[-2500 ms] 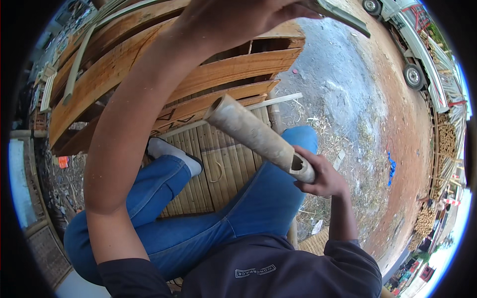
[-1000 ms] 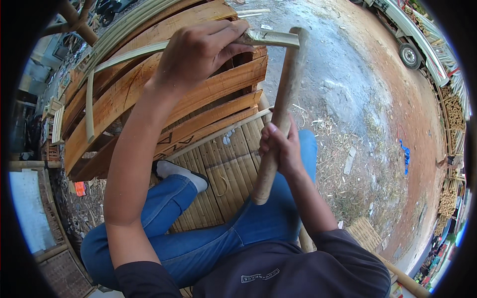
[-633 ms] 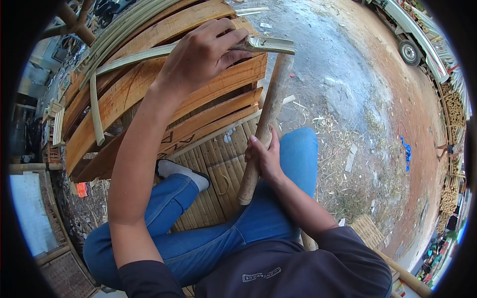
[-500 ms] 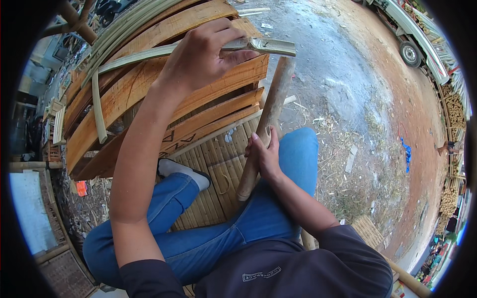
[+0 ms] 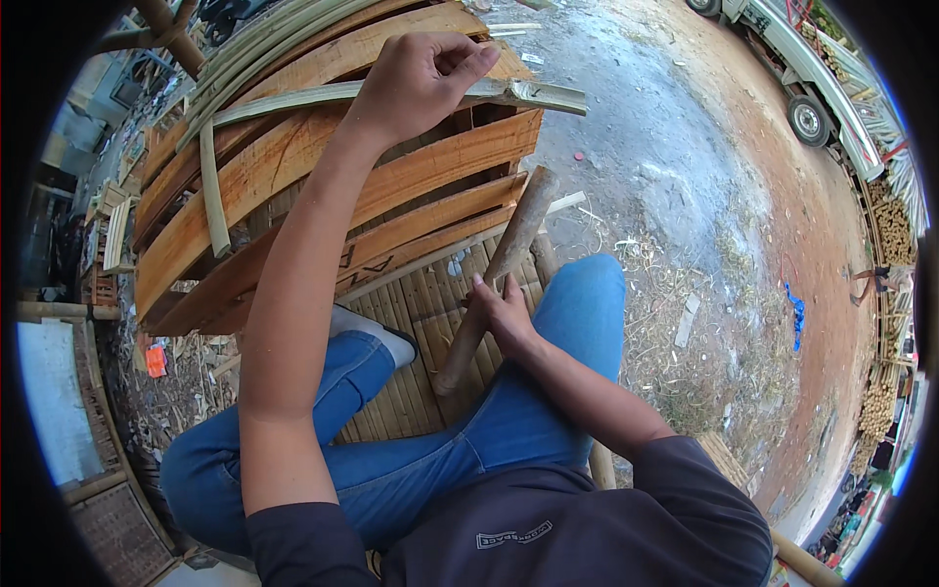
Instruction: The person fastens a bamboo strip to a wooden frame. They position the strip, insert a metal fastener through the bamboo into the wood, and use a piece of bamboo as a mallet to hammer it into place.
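My left hand (image 5: 419,86) is raised over the slatted planks (image 5: 430,171), its fingers curled and the thumb meeting the fingertips. Whatever may be between them is too small to make out. Beneath that hand a split bamboo strip (image 5: 550,96) with a knot runs across the planks, its right end sticking out past them. In my right hand (image 5: 504,318) is a round wooden stick (image 5: 523,220), gripped near its middle. It slants up and away from my lap, over the bamboo slat platform (image 5: 399,403).
More long bamboo strips (image 5: 256,61) lie on the planks' far left side, and a short strip (image 5: 212,191) hangs down there. Shavings litter the ground (image 5: 650,328) at right, with a blue scrap (image 5: 796,315). A truck (image 5: 808,119) stands at the far right.
My left hand has come off the bamboo strip's knotted end and risen slightly. The strip now rests on the planks. My right hand and the stick have moved lower and nearer.
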`<move>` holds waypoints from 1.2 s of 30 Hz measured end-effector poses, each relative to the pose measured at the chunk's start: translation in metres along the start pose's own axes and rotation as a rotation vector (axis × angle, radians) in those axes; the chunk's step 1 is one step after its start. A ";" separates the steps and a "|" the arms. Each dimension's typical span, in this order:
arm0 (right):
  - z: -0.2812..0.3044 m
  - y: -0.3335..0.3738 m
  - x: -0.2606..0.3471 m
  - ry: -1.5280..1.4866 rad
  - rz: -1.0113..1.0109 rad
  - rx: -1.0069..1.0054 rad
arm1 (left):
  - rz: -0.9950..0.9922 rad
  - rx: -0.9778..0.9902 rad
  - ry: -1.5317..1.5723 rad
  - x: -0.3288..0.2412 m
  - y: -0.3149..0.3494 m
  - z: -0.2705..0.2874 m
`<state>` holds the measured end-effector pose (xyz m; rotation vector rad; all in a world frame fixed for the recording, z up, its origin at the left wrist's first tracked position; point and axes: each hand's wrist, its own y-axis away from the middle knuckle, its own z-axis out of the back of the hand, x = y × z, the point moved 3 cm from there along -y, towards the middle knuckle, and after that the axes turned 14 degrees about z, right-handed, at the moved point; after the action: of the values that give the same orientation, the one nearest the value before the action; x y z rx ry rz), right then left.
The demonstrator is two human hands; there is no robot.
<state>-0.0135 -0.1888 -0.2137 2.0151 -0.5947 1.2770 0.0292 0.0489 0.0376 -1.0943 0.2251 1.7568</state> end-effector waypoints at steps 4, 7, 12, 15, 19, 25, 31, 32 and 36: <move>0.006 -0.007 0.012 -0.023 0.058 -0.084 | 0.030 -0.010 -0.023 0.000 0.000 -0.002; 0.012 -0.010 0.027 -0.017 0.107 -0.098 | 0.034 -0.035 -0.070 0.005 -0.002 0.000; 0.037 0.009 0.082 -0.081 0.395 -0.164 | -0.113 -0.142 -0.111 0.010 -0.003 0.001; 0.050 0.029 0.143 -0.131 0.543 -0.175 | -0.169 -0.170 -0.293 0.009 -0.007 -0.011; 0.070 0.059 0.215 0.001 0.441 0.108 | -0.094 -0.191 -0.592 0.023 -0.009 -0.022; 0.074 0.105 0.257 -0.073 0.084 0.281 | -0.047 -0.179 -0.667 0.034 -0.016 -0.026; 0.091 0.108 0.247 -0.102 0.225 0.175 | -0.194 -0.212 -0.576 -0.013 -0.014 -0.027; 0.089 0.106 0.243 -0.089 0.218 0.154 | -0.200 -0.208 -0.577 -0.013 -0.016 -0.028; 0.080 0.099 0.236 -0.074 0.181 0.114 | -0.114 -0.117 -0.488 -0.006 -0.022 -0.033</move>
<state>0.0664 -0.3207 0.0064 2.1497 -0.7690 1.3739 0.0670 0.0356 0.0303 -0.7117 -0.2372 1.8906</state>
